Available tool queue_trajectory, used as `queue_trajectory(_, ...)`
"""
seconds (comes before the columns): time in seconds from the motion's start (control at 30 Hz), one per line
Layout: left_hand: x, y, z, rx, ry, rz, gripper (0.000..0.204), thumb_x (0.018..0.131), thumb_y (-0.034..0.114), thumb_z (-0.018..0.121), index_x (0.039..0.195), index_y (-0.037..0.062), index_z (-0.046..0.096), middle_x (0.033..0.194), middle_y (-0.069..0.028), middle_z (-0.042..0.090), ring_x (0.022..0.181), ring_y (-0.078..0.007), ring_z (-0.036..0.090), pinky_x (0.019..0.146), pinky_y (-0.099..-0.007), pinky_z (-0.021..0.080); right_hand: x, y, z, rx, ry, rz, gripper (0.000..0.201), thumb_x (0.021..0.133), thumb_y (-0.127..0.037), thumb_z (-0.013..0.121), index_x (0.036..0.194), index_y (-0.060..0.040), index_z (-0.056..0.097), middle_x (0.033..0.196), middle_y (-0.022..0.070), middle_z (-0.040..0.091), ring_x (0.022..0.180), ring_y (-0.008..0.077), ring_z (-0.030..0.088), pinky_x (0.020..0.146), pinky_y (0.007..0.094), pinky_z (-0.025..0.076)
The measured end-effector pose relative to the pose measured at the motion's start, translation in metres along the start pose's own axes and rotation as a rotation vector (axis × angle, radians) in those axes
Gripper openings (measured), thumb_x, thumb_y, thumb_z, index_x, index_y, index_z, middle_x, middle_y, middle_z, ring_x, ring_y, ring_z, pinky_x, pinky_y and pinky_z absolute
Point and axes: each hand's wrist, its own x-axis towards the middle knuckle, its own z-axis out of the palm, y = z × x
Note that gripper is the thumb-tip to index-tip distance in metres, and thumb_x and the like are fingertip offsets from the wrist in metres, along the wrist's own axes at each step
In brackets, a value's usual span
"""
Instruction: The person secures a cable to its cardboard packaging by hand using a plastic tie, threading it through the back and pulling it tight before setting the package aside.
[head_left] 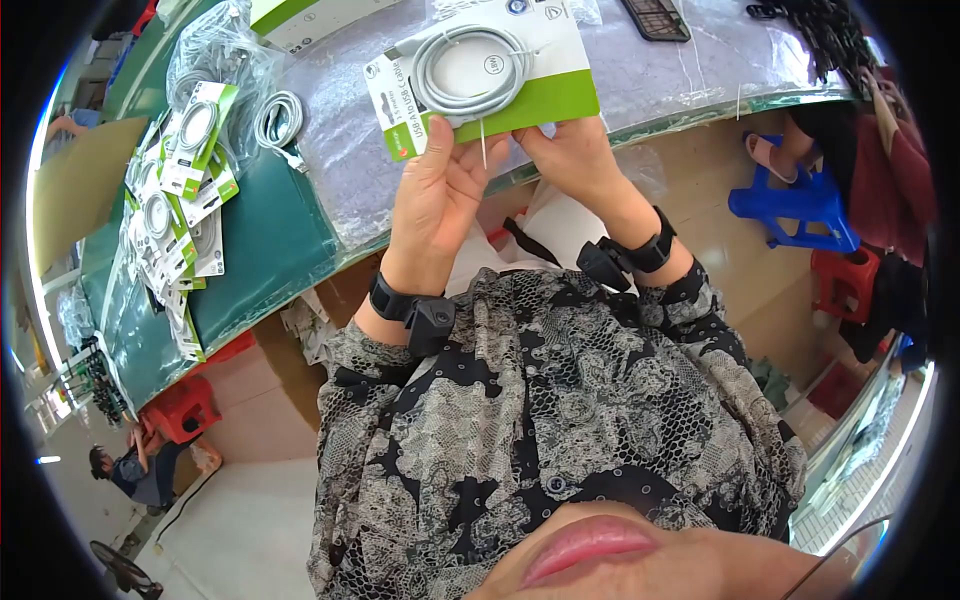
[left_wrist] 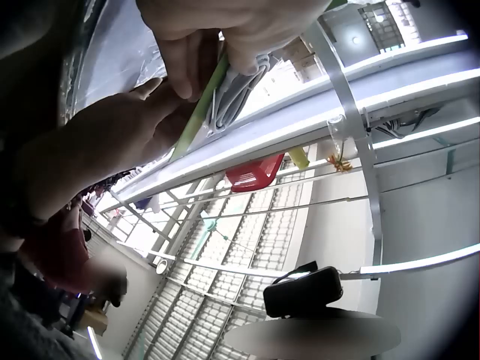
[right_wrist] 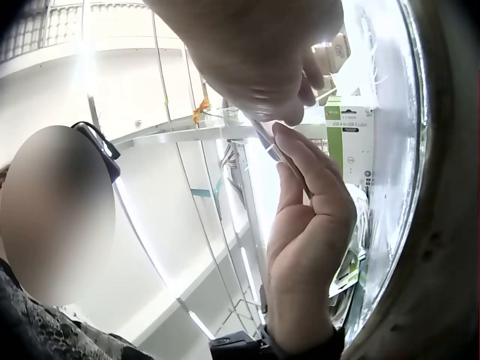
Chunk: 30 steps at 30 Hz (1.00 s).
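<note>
A white and green cable card [head_left: 565,65] printed "USB-A to USB-C cable" is held up over the table's near edge, tilted toward the head camera. On its face lies a coiled light grey USB cable [head_left: 519,82]. My left hand [head_left: 440,195] grips the card's lower edge, thumb on the front and fingers underneath. Nearby, my right hand [head_left: 578,160] holds the same edge further right, its fingertips partly hidden behind the card. A thin white tie end [head_left: 484,145] hangs below the coil between the hands. Edge-on, the card [left_wrist: 201,112] shows between both hands in the left wrist view.
Several carded cables [head_left: 165,220] lie piled at left on the green table [head_left: 285,215]. Beside them are a clear plastic bag [head_left: 215,45] and a loose coiled cable [head_left: 278,120]. A black phone-like object [head_left: 657,18] lies at the back. A blue stool [head_left: 795,205] stands right.
</note>
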Motion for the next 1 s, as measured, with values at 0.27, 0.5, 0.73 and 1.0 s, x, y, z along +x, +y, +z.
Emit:
queue_trajectory(0.27, 0.0, 0.005, 0.008, 0.214, -0.033, 0.224, 0.031, 0.098, 0.022, 0.047, 0.118, -0.0011, 0.052, 0.114, -0.0128, 0.061, 0.101, -0.0274, 0.063, 0.09, -0.0412, 0.053, -0.008, -0.036, -0.023, -0.764, 0.024, -0.471, 0.021, 0.07, -0.007, 0.074, 0.089, -0.0102, 0.064, 0.087, 0.0025, 0.063, 0.076, 0.0203, 0.056, 0.068, 0.0302, 0.041)
queue_trajectory(0.5, -0.004, 0.006, 0.009, 0.318, -0.102, 0.328, 0.031, 0.097, 0.021, 0.048, 0.117, -0.0034, 0.052, 0.113, -0.0139, 0.061, 0.101, -0.0258, 0.063, 0.09, -0.0407, 0.052, -0.009, -0.037, -0.017, -0.732, -0.039, -0.52, 0.021, 0.066, -0.011, 0.071, 0.086, -0.0145, 0.066, 0.093, -0.0028, 0.063, 0.081, 0.0168, 0.051, 0.073, 0.0296, 0.035)
queue_trajectory(0.73, -0.012, -0.007, 0.006, 0.223, -0.112, 0.29, 0.025, 0.096, 0.014, 0.051, 0.118, 0.0012, 0.055, 0.113, -0.0095, 0.061, 0.103, -0.0207, 0.06, 0.09, -0.036, 0.051, 0.003, -0.044, -0.011, -0.721, 0.021, -0.694, 0.019, 0.066, -0.012, 0.067, 0.085, -0.0152, 0.064, 0.096, -0.0043, 0.063, 0.082, 0.0161, 0.049, 0.075, 0.0303, 0.034)
queue_trajectory(1.0, -0.009, -0.003, 0.002, 0.498, -0.094, 0.367, 0.024, 0.093, 0.006, 0.055, 0.116, 0.0015, 0.057, 0.113, -0.0072, 0.06, 0.101, -0.0167, 0.059, 0.089, -0.0336, 0.051, 0.01, -0.035, -0.018, -0.616, -0.073, -0.586, 0.019, 0.072, -0.004, 0.063, 0.087, -0.0128, 0.056, 0.092, -0.0016, 0.062, 0.08, 0.0194, 0.05, 0.078, 0.0326, 0.034)
